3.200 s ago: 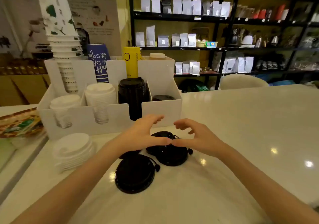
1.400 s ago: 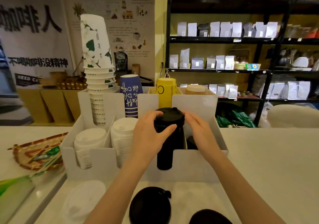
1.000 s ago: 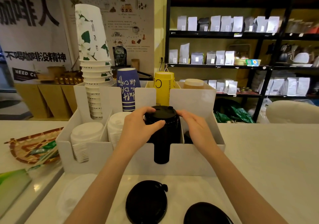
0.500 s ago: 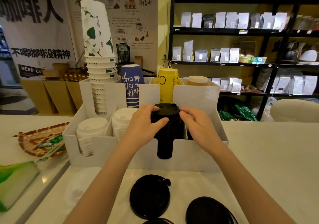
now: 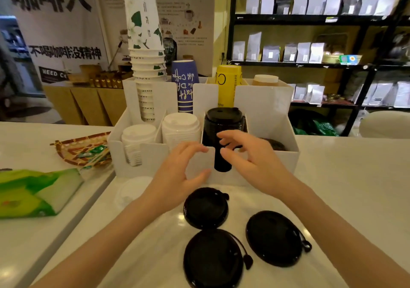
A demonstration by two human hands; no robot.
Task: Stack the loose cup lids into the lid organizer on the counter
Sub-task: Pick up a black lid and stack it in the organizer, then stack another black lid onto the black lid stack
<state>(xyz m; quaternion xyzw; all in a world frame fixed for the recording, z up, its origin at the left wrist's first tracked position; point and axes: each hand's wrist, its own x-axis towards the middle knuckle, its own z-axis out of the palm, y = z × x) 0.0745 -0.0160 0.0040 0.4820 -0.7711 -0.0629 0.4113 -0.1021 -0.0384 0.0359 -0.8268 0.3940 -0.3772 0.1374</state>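
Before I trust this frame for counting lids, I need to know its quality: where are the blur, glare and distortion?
Head view: the black shelf unit at right is motion-smeared; ceiling light glints off the glossy white counter between the three loose black plastic lids; wide-angle bending tilts the tall stack of white leaf-print paper cups; both hands stay fairly sharp.

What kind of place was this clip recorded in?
Most likely a coffee shop's service counter. A white lid organizer holds stacked lids and paper cups, black shelves behind carry rows of pouches that look like coffee bags, and a wall poster shows coffee wording.
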